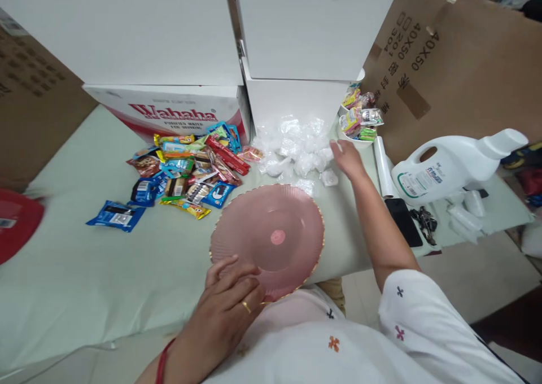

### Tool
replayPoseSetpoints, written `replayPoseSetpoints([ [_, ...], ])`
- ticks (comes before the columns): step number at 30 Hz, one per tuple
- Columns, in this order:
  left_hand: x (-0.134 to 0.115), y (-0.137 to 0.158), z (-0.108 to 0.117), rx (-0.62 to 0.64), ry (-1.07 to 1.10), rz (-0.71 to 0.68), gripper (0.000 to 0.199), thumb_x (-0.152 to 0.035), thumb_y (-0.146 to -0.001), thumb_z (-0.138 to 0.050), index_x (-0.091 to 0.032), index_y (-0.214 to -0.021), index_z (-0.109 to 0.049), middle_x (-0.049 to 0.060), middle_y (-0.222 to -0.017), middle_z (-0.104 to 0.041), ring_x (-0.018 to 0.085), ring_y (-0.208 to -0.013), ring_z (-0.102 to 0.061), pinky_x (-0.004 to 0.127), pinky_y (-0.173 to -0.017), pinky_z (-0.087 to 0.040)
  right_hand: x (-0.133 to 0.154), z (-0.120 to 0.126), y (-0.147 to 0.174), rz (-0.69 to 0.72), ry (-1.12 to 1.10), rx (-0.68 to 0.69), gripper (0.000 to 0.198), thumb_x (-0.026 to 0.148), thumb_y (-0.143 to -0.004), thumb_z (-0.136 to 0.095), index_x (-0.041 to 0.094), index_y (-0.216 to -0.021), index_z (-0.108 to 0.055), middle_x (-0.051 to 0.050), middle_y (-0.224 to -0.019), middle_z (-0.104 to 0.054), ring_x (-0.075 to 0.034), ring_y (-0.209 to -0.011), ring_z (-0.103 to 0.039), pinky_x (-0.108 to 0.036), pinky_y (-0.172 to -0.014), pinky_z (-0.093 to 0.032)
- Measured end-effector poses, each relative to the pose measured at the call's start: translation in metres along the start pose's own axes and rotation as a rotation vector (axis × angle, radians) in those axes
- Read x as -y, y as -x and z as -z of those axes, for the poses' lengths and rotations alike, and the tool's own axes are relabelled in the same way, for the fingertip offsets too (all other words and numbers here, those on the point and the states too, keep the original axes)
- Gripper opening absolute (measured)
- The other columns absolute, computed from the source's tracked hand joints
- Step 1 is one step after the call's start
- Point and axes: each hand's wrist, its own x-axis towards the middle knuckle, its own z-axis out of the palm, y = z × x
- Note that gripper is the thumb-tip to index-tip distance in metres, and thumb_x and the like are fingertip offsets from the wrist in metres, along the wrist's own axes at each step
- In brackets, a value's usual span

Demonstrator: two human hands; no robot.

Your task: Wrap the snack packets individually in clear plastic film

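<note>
A round pink plate (292,226) with ribbed sides and a gold rim lies at the near table edge, a pink round spot at its centre. My left hand (231,299) is closed on its near-left rim, several fingers on top and the thumb hidden. Beyond the plate is a pile of small clear plastic-wrapped packets (292,147). At the pile's right edge my right hand (349,158) has its fingers drawn together on a clear packet (327,153), partly hidden by blur. Left of the pile, wrapped snacks (190,172) lie heaped, with a blue packet (116,214) apart.
White boxes (296,101) and a Wahaha carton (178,113) stand at the back. White cups of candy (358,127) sit back right. Further right are a white jug (449,166), a phone (403,221) and keys (424,224). A red object (17,220) shows at left.
</note>
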Motion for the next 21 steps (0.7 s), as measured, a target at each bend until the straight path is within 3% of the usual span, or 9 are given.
replayPoseSetpoints([
  [2, -0.006, -0.025, -0.007, 0.032, 0.023, -0.068, 0.017, -0.022, -0.099, -0.057, -0.027, -0.088, -0.068, -0.003, -0.075, -0.070, 0.016, -0.095, -0.067, 0.039, -0.110, -0.035, -0.017, 0.036, 0.047, 0.094, -0.235, -0.175, 0.051, 0.062, -0.096, -0.051, 0.020, -0.117, -0.070, -0.013, -0.125, -0.068, -0.024, -0.104, -0.068, -0.039, -0.090, -0.056],
  [3, -0.008, -0.040, -0.013, 0.051, 0.033, -0.118, 0.017, -0.021, -0.100, -0.056, -0.025, -0.088, -0.068, -0.003, -0.076, -0.070, 0.015, -0.095, -0.066, 0.038, -0.107, -0.035, -0.025, 0.050, 0.074, 0.058, -0.346, -0.265, 0.050, 0.064, -0.095, -0.051, 0.020, -0.110, -0.071, -0.010, -0.113, -0.071, -0.020, -0.089, -0.069, -0.033, -0.076, -0.058],
  [5, -0.009, -0.072, -0.032, 0.101, 0.047, -0.204, 0.020, -0.020, -0.101, -0.053, -0.023, -0.085, -0.066, -0.001, -0.076, -0.067, 0.016, -0.093, -0.062, 0.038, -0.104, -0.034, -0.040, 0.068, 0.128, -0.050, -0.491, -0.475, 0.050, 0.066, -0.093, -0.053, 0.020, -0.100, -0.071, -0.006, -0.097, -0.070, -0.012, -0.062, -0.061, -0.023, -0.051, -0.047],
  [7, -0.007, -0.107, -0.063, 0.141, 0.067, -0.301, 0.025, -0.023, -0.103, -0.051, -0.021, -0.082, -0.064, -0.001, -0.075, -0.065, 0.016, -0.088, -0.057, 0.038, -0.099, -0.032, -0.053, 0.072, 0.171, -0.166, -0.614, -0.565, 0.050, 0.066, -0.091, -0.056, 0.019, -0.099, -0.070, -0.004, -0.090, -0.069, -0.008, -0.050, -0.050, -0.020, -0.040, -0.033],
  [11, -0.003, -0.186, -0.143, 0.311, 0.149, -0.404, 0.024, -0.032, -0.103, -0.054, -0.017, -0.092, -0.069, 0.007, -0.093, -0.069, 0.024, -0.106, -0.052, 0.044, -0.097, -0.028, -0.074, 0.057, 0.215, -0.347, -0.701, -0.526, 0.047, 0.065, -0.086, -0.064, 0.019, -0.097, -0.069, 0.002, -0.068, -0.059, -0.008, -0.048, -0.046, -0.019, -0.041, -0.031],
  [15, -0.009, -0.249, -0.210, 0.414, 0.159, -0.354, 0.020, -0.027, -0.101, -0.056, -0.013, -0.101, -0.070, 0.012, -0.107, -0.069, 0.028, -0.113, -0.049, 0.047, -0.098, -0.026, -0.084, 0.048, 0.236, -0.382, -0.668, -0.485, 0.041, 0.061, -0.088, -0.065, 0.021, -0.095, -0.069, 0.003, -0.065, -0.056, -0.012, -0.052, -0.048, -0.022, -0.046, -0.036],
  [18, -0.011, -0.275, -0.238, 0.431, 0.122, -0.287, 0.022, -0.023, -0.100, -0.054, -0.009, -0.108, -0.070, 0.016, -0.115, -0.068, 0.030, -0.115, -0.047, 0.048, -0.099, -0.025, -0.089, 0.047, 0.253, -0.415, -0.656, -0.427, 0.036, 0.058, -0.089, -0.066, 0.022, -0.094, -0.070, 0.002, -0.066, -0.057, -0.014, -0.056, -0.049, -0.025, -0.049, -0.038],
  [21, -0.007, -0.289, -0.251, 0.430, 0.086, -0.232, 0.027, -0.014, -0.101, -0.046, -0.006, -0.115, -0.068, 0.019, -0.122, -0.065, 0.031, -0.117, -0.045, 0.048, -0.098, -0.025, -0.094, 0.046, 0.270, -0.454, -0.636, -0.373, 0.034, 0.055, -0.088, -0.068, 0.022, -0.094, -0.071, 0.001, -0.067, -0.057, -0.015, -0.058, -0.049, -0.026, -0.051, -0.039],
])
